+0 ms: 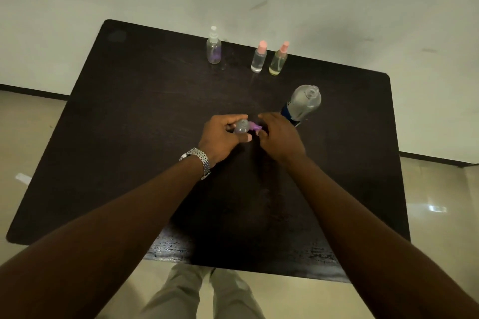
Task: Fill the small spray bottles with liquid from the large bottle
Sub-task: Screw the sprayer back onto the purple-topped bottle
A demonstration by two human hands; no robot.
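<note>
At table centre, head view: I see left hand (223, 137) gripping small spray bottle (242, 127); right hand (278, 134) pinching purple cap (255, 127) beside it. Large bottle (302, 106) uncapped, just right. Three small bottles (259, 58) capped at far edge, apparently holding liquid; I judge this one last.

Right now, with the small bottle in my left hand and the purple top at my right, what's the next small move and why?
Probably seat the purple top on the small bottle and twist it shut. Your left hand grips the bottle, your right hand is at the top, and the large bottle stands uncapped, set aside.
</note>
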